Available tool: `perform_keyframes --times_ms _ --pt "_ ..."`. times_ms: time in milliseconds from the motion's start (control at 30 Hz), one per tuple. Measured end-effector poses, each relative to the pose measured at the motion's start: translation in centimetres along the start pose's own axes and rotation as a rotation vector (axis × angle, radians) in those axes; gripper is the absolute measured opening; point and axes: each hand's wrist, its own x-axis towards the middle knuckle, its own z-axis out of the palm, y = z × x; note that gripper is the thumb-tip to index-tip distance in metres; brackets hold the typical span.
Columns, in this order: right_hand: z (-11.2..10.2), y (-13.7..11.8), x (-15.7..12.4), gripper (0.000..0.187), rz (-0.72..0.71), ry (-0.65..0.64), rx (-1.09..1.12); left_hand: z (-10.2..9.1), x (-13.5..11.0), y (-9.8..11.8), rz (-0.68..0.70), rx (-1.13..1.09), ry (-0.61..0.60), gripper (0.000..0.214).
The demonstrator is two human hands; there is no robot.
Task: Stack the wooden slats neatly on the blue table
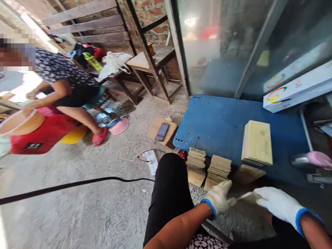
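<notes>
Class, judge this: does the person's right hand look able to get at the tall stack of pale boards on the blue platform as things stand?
Probably yes. The right hand lies just below the stack of pale boards on the blue platform, with only a low flat board between them; nothing tall blocks the way.
</notes>
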Motion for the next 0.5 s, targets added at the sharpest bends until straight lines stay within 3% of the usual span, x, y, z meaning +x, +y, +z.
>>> perform_keyframes --times_ms 100,200,433,500 --pt "-5.5 -4.0 -1.4 0.027 -0.079 -0.061 0.021 -0.9 0.5 0.7 0.042 -0.05 -0.039 0.067" --pt "-9.0 -5.3 -2.1 0.022 -0.121 -0.056 0.041 -1.2 1.2 1.1 0.16 -0.151 -0.124 0.051" --pt "-11.0 -3.5 -1.2 0.015 -0.105 0.009 0.084 0.5 3.3 2.2 0.078 -0.248 0.103 0.04" --pt "-11.0 -2.5 -0.4 0.021 -0.058 0.1 0.171 0.4 4.6 3.0 0.053 -0.342 0.16 0.037"
